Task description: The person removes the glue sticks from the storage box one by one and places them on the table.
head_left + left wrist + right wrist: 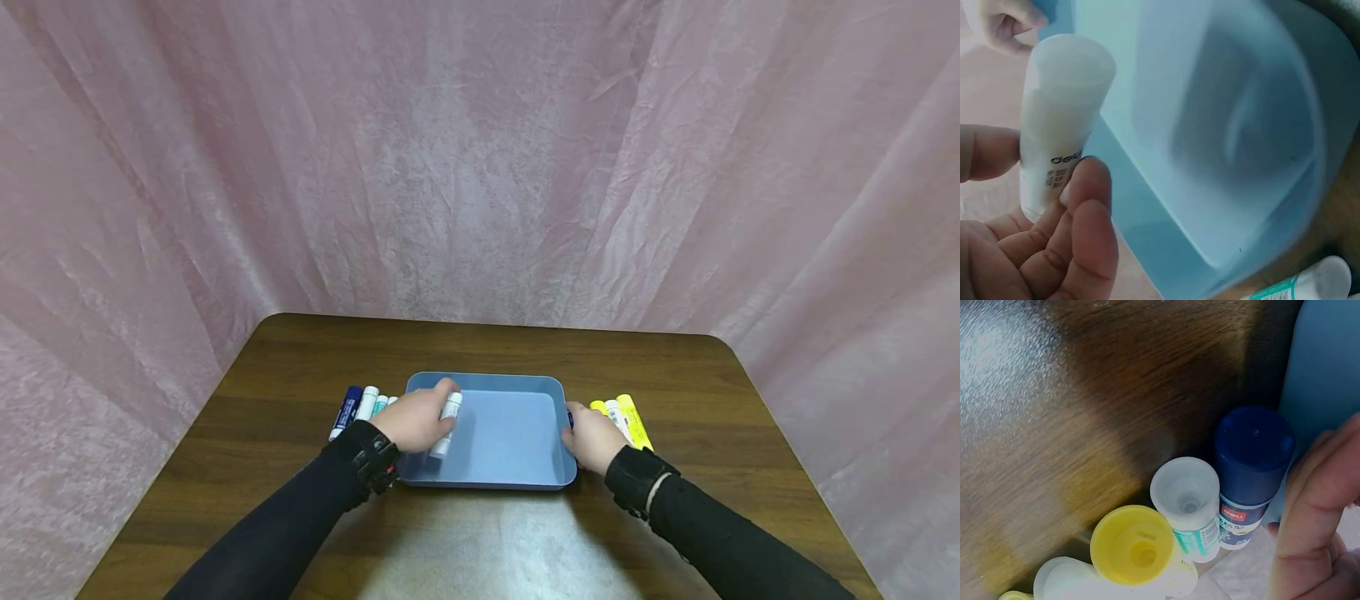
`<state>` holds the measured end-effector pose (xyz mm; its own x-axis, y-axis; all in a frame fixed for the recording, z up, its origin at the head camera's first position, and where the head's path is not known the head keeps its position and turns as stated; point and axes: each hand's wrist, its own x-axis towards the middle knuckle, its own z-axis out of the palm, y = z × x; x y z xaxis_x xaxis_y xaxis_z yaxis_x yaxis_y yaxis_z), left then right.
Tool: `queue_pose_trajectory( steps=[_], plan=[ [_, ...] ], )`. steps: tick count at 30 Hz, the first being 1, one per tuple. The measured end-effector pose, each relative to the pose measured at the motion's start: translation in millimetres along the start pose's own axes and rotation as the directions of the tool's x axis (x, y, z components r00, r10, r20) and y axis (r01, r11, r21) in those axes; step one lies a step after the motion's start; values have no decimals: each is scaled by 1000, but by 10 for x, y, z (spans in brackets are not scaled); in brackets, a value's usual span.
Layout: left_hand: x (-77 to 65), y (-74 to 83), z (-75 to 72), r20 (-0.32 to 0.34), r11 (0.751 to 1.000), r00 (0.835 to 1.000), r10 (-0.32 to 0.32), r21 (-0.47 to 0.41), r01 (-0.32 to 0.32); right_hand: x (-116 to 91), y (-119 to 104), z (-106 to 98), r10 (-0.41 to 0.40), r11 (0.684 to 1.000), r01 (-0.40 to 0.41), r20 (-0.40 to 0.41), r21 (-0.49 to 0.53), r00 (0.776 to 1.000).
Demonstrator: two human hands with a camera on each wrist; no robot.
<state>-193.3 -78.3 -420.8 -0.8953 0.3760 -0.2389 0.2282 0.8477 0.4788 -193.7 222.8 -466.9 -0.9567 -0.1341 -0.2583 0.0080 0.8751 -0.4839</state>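
My left hand [420, 419] holds a white glue stick [447, 423] at a tilt above the left part of a blue tray [517, 433]. In the left wrist view, thumb and fingers pinch the glue stick's label area, its wide white end pointing away. At the tray's right rim, my right hand [594, 437] grips the edge with curled fingers. Close beside that hand stands a dark blue glue stick [1244, 475], in a row with a white and green glue stick [1190, 506] and a yellow glue stick [1132, 547].
Left of the tray lies another row: a navy glue stick [347, 410], a white one [367, 402] and a green-labelled one [380, 405], partly behind my left hand. The wooden table [495, 542] has rounded far corners. A pink curtain [480, 167] hangs behind it.
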Motion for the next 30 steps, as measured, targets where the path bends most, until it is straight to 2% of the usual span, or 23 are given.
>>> queue_pose_trajectory(
  steps=[10, 16, 23, 30],
  plan=[
    [-11, -119, -180, -92, 993, 995, -27, -119, 16, 21, 2, -11, -2, 1000, 2, 4, 0, 1000],
    [-44, -216, -299, -129, 981, 992, 2, -191, -27, 35, 7, -16, 1, 1000, -1, 6, 9, 1000],
    [-93, -332, -411, -187, 982, 982, 26, -181, -61, 42, 15, -9, 6, 1000, -6, 10, 8, 1000],
    [-162, -435, -525, -207, 981, 978, 25, -183, -64, 39, 20, 6, -4, 1000, 5, -1, 18, 1000]
  ],
)
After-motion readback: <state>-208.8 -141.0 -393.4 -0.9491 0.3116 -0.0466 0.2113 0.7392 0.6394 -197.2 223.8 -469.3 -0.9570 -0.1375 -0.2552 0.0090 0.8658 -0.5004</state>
